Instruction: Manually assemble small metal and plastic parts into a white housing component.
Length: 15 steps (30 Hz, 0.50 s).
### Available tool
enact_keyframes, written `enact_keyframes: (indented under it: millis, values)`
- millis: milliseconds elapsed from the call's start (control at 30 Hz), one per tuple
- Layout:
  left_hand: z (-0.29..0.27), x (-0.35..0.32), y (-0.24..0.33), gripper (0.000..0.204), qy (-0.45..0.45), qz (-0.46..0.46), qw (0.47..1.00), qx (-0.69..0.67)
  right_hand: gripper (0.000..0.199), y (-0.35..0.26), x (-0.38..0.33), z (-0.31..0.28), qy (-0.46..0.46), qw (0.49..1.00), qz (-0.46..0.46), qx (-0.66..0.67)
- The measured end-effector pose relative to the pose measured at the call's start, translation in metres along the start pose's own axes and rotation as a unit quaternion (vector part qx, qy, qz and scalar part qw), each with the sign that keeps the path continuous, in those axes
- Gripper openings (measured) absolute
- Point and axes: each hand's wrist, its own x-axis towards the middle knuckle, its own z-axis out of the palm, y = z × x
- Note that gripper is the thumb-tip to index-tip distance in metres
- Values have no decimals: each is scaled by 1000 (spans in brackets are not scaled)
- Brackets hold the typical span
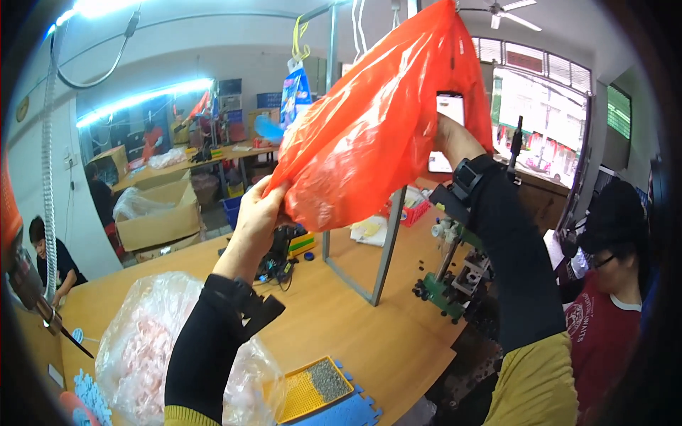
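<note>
A large red plastic bag [355,142] is raised in front of me, stretched and wrinkled above the table. My left hand [264,213] pinches its lower left edge, thumb and fingers closed on the film. At the bag's right side is my right hand [455,138], touching the red film; its fingers are hidden among the folds. Something pale and rounded shows faintly through the bag's lower part. Behind my right hand there is a flat white panel with a dark edge [450,106], partly covered by the bag.
A clear bag of pale pink pieces [145,348] and a yellow tray [312,390] of small grey parts lie on the wooden table [341,319]. Beyond stand a metal frame [383,263] and a green machine [447,284]. A driver tool [35,284] hangs left; people sit at both sides.
</note>
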Motion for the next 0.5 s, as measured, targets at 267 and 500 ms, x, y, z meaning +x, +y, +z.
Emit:
enact_keyframes:
  millis: [267, 500]
  values:
    - [25, 24, 13, 26, -17, -30, 999, 14, 31, -6, 33, 20, 25, 999, 21, -27]
    - [85, 61, 32, 25, 9, 72, 995, -63, 32, 2, 17, 25, 36, 997, -6, -73]
